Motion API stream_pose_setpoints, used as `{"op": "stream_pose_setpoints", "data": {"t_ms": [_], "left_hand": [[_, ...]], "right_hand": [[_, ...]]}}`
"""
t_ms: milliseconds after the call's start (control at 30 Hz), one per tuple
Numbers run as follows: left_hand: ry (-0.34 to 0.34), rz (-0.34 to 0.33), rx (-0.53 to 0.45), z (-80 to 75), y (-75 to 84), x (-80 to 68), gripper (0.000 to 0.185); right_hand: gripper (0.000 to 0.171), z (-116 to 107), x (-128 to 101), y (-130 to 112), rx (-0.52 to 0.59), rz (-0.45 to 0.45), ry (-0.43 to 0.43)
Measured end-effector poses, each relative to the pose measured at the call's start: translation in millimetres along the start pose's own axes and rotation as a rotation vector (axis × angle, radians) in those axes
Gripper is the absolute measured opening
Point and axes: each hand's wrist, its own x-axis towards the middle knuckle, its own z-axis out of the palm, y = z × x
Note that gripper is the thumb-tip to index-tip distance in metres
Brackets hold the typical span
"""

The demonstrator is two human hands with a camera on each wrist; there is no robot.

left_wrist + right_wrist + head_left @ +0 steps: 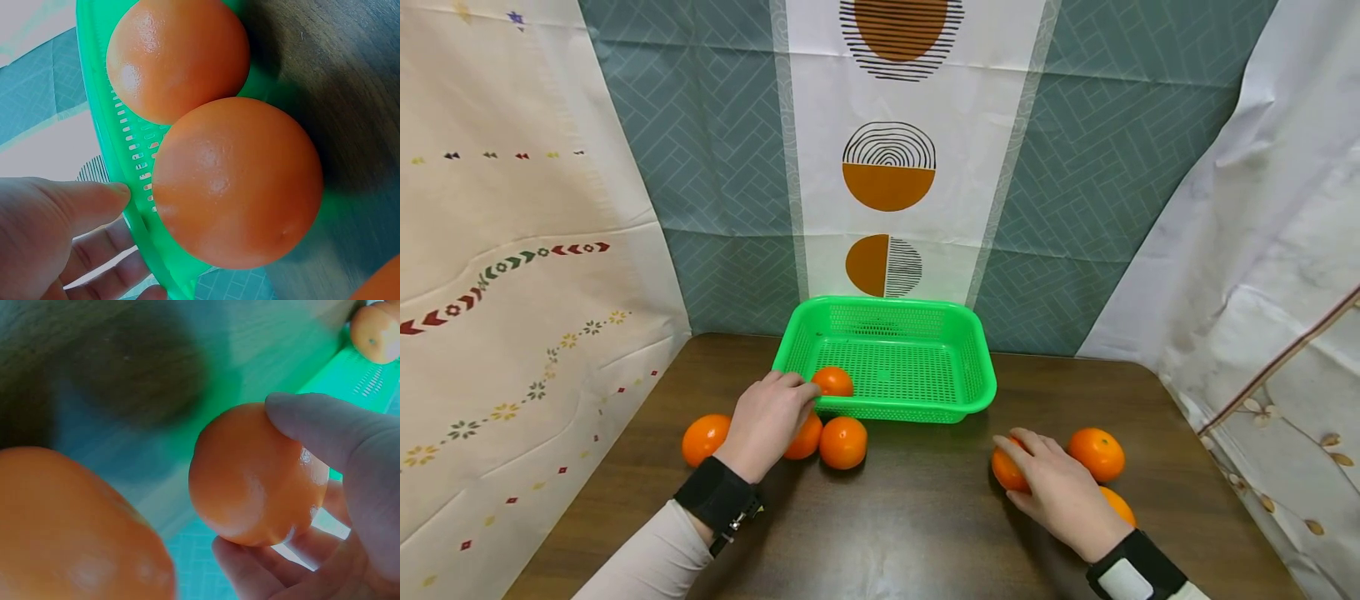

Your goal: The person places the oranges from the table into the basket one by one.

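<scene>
A green plastic basket (887, 408) stands at the back of the table, with one orange (832, 381) inside at its front left. My left hand (772, 417) is at the basket's front-left rim; in the left wrist view its thumb lies against the rim and the fingers reach behind it. Two oranges, one at the front (843, 442) and one partly hidden (805, 437), lie beside that hand, outside the basket. On the right, my right hand (1060, 492) grips an orange (256, 478) between thumb and fingers.
Another orange (706, 439) lies left of the left wrist. To the right of my right hand lie an orange (1096, 454) and one partly covered orange (1117, 505). Patterned cloths (722, 167) hang behind and at both sides of the brown table (880, 533).
</scene>
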Motion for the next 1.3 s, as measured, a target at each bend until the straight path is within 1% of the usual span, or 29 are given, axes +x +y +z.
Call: {"op": "stream_pose_setpoints", "data": {"t_ms": [100, 233, 433, 600, 867, 1200, 1300], "left_hand": [[-0.002, -0.002, 0.002, 0.4, -0.4, -0.3, 0.012], [-0.002, 0.0, 0.004, 0.9, -0.7, -0.6, 0.012], [0.005, 0.01, 0.008, 1.3, -0.7, -0.5, 0.012], [0.006, 0.016, 0.014, 1.0, -0.1, -0.6, 0.013], [0.0, 0.012, 0.022, 0.3, -0.1, -0.5, 0.012], [0.005, 0.02, 0.027, 1.3, -0.8, -1.2, 0.014], [0.006, 0.023, 0.029, 0.9, -0.7, -1.5, 0.015]], "right_hand": [[0.073, -7.2, 1.5, -3.2, 0.011, -0.01, 0.022], [0.072, -24.6, 6.3, -9.7, 0.033, -0.041, 0.069], [0.076, -53.7, 22.7, -21.4, 0.06, -0.077, 0.133], [0.074, -65.5, 36.0, -26.3, 0.071, -0.083, 0.166], [0.073, -67.1, 59.0, -29.6, 0.069, -0.095, 0.189], [0.073, -56.2, 95.8, -34.9, 0.067, -0.097, 0.214], [0.071, -53.2, 108.9, -38.2, 0.08, -0.079, 0.218]]}}
